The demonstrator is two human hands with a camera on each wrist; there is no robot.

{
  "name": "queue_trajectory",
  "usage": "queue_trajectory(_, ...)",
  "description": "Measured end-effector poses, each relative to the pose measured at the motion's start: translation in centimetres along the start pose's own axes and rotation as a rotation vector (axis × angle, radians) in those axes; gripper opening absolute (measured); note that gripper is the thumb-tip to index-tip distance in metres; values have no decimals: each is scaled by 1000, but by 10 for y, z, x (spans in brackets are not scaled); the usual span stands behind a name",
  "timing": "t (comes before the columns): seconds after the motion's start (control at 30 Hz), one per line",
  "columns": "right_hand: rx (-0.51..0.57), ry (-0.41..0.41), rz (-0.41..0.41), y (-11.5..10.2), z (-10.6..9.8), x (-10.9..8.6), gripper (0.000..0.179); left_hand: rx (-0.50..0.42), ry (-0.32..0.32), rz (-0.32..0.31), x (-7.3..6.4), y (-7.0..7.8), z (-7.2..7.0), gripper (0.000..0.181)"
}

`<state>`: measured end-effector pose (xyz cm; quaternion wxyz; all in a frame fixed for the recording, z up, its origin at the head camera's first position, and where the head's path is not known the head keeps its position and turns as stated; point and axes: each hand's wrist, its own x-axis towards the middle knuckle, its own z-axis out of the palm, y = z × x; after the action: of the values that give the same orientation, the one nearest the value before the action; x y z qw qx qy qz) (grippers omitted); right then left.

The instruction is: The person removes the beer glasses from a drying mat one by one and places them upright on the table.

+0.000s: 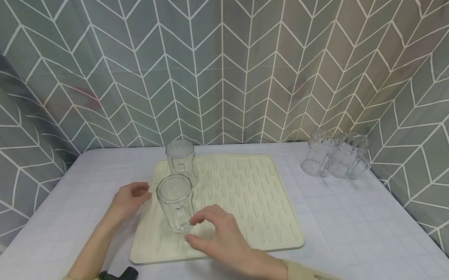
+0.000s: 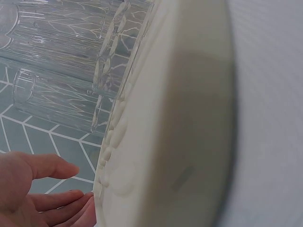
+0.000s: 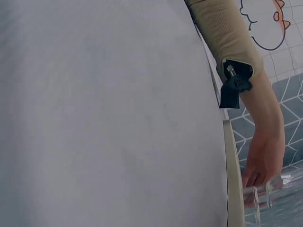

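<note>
Two clear glass mugs stand on the left part of a cream ridged mat (image 1: 249,199): a front mug (image 1: 175,196) and a back mug (image 1: 180,156). In the left wrist view the fluted ends of the mugs (image 2: 57,38) face the mat. My right hand (image 1: 222,237) is at the lower right of the front mug, its thumb and index finger spread apart with fingertips close to the glass. My left hand (image 1: 128,200) rests by the mat's left edge, fingers loosely bent and holding nothing. It shows again beyond the mat in the right wrist view.
Two more clear mugs stand at the back right of the white-covered table (image 1: 343,236), a left one (image 1: 317,153) and a right one (image 1: 346,154), fluted ends up. A patterned curtain (image 1: 211,70) hangs behind and at both sides.
</note>
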<state>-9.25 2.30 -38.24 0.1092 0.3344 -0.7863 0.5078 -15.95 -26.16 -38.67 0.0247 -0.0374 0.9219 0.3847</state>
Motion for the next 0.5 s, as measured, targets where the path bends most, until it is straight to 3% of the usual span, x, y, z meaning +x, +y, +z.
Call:
queue_trajectory(0.27, -49, 35, -81, 4, 12, 0, 21, 6, 5, 3, 1, 0, 2, 52)
queue_trajectory(0.5, -76, 38, -91, 6, 17, 0, 16, 5, 3, 8, 1, -2, 1, 52)
